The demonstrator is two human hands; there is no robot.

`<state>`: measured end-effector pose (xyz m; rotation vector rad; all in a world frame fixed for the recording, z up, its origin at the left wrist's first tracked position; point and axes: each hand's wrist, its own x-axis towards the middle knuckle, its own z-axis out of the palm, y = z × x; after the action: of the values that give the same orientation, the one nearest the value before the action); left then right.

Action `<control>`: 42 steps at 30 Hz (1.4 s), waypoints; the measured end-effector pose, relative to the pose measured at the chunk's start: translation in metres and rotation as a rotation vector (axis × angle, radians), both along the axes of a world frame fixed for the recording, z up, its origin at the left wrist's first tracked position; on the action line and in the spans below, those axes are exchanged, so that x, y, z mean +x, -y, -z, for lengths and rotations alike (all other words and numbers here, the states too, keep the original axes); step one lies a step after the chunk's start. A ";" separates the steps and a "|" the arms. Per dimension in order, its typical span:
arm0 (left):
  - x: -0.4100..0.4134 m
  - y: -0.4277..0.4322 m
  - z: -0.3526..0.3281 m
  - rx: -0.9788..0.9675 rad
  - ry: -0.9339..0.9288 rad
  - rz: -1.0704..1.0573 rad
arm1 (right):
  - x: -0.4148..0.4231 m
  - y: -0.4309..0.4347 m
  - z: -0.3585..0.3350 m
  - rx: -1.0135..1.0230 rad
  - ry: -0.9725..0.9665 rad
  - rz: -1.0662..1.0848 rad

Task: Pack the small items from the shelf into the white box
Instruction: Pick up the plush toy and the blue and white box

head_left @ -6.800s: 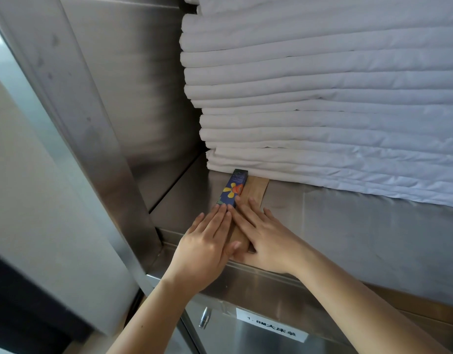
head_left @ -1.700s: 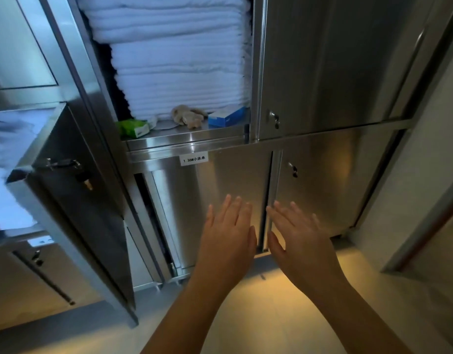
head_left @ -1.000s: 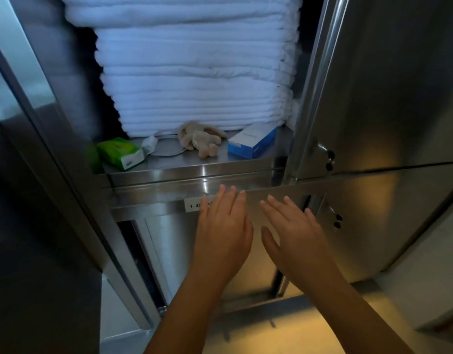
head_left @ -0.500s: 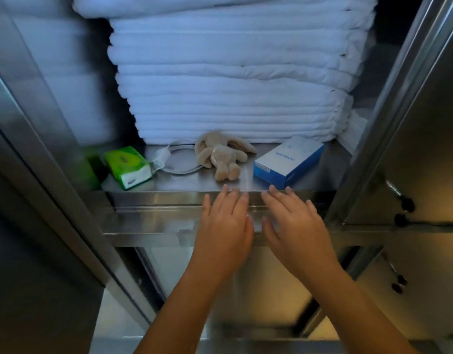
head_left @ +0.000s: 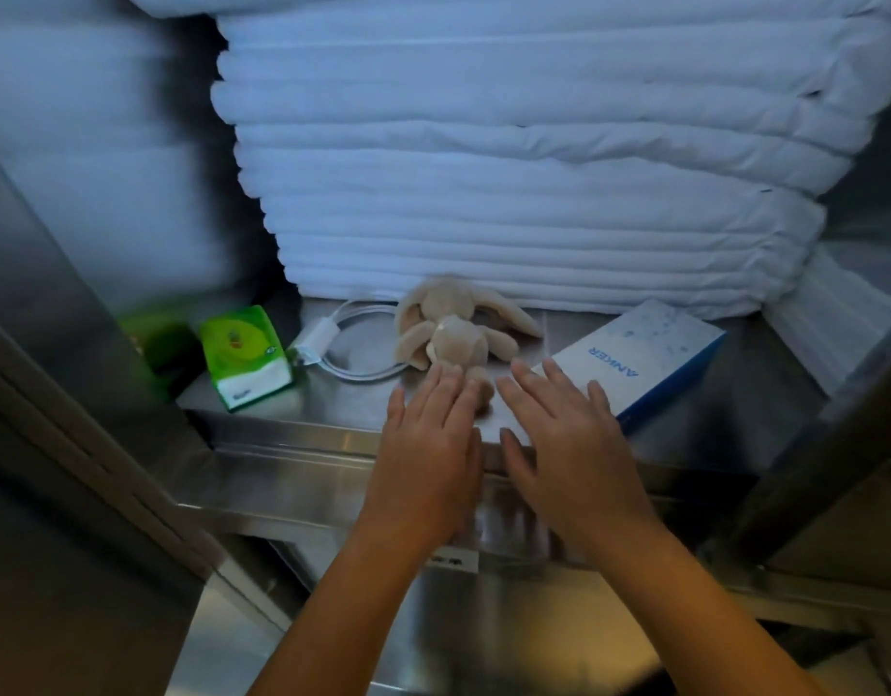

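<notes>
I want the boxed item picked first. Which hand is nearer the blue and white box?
Right. The right hand hovers at the near corner of the blue and white box; the left hand is farther left, in front of the plush toy.

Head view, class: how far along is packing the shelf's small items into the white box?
Done: nothing visibly packed. The green pack, white cable and plush toy all lie on the shelf beside the white-topped box. In hand: nothing gripped; left hand and right hand reach in open, the left one's fingertips at the toy. Left: every item.
</notes>
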<state>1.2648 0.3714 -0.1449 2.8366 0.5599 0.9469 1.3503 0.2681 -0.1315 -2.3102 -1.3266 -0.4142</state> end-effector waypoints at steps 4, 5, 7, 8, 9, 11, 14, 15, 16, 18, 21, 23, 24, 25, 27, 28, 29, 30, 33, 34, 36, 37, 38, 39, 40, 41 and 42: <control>0.008 -0.021 0.001 0.044 0.026 0.037 | 0.009 -0.022 0.000 0.025 0.022 -0.024; 0.009 -0.027 0.001 0.063 0.020 0.041 | 0.011 -0.027 0.000 0.025 0.022 -0.029; 0.012 -0.038 0.002 0.086 0.020 0.053 | 0.015 -0.038 0.001 0.037 0.029 -0.039; 0.013 -0.045 0.003 0.085 0.023 0.061 | 0.017 -0.043 0.001 0.047 0.042 -0.039; 0.015 -0.050 0.003 0.086 0.023 0.070 | 0.019 -0.047 0.001 0.052 0.052 -0.034; 0.017 -0.058 0.003 0.085 0.008 0.090 | 0.023 -0.055 -0.001 0.044 0.057 -0.009; 0.020 -0.070 0.001 0.069 -0.031 0.121 | 0.029 -0.068 -0.005 0.033 0.027 0.023; 0.021 -0.073 0.001 0.069 -0.032 0.126 | 0.030 -0.072 -0.006 0.030 0.023 0.030; 0.021 -0.077 0.001 0.069 -0.027 0.129 | 0.031 -0.075 -0.007 0.027 0.024 0.036; 0.021 -0.083 0.002 0.069 -0.012 0.139 | 0.031 -0.081 -0.007 0.013 0.023 0.046; 0.023 -0.091 0.002 0.069 -0.009 0.145 | 0.032 -0.088 -0.008 -0.038 0.007 0.043; 0.024 -0.095 0.002 0.085 -0.008 0.145 | 0.033 -0.092 -0.008 -0.105 -0.017 0.038; 0.025 -0.096 0.002 0.090 -0.009 0.147 | 0.034 -0.094 -0.008 -0.139 -0.026 0.037; 0.025 -0.097 0.003 0.096 -0.007 0.147 | 0.034 -0.094 -0.007 -0.164 -0.025 0.040; 0.025 -0.098 0.003 0.103 -0.005 0.147 | 0.033 -0.094 -0.005 -0.187 -0.020 0.048; 0.025 -0.098 0.004 0.106 -0.005 0.148 | 0.032 -0.094 -0.004 -0.189 -0.026 0.052; 0.024 -0.097 0.004 0.108 -0.003 0.151 | 0.030 -0.093 -0.003 -0.185 -0.035 0.055; 0.023 -0.097 0.005 0.109 -0.001 0.154 | 0.028 -0.092 -0.003 -0.177 -0.041 0.056; 0.020 -0.092 0.006 0.109 0.004 0.161 | 0.023 -0.087 -0.002 -0.141 -0.037 0.064; 0.019 -0.091 0.007 0.114 0.006 0.164 | 0.021 -0.085 -0.002 -0.127 -0.038 0.069; 0.017 -0.087 0.007 0.125 0.007 0.167 | 0.016 -0.080 0.001 -0.095 -0.036 0.070; 0.015 -0.086 0.008 0.128 0.006 0.171 | 0.013 -0.078 0.002 -0.078 -0.033 0.070; 0.014 -0.084 0.008 0.129 0.007 0.176 | 0.010 -0.075 0.002 -0.064 -0.030 0.071; 0.012 -0.081 0.008 0.129 0.008 0.182 | 0.008 -0.073 0.003 -0.054 -0.025 0.072; 0.011 -0.079 0.008 0.131 0.009 0.187 | 0.005 -0.071 0.004 -0.045 -0.020 0.070; 0.009 -0.077 0.008 0.131 0.010 0.192 | 0.003 -0.070 0.004 -0.035 -0.018 0.066; 0.008 -0.075 0.008 0.128 0.012 0.197 | 0.002 -0.068 0.004 -0.025 -0.017 0.061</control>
<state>1.2724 0.4463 -0.1529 2.9262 0.2192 0.9954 1.3523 0.3362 -0.1352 -2.3746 -1.2623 -0.3992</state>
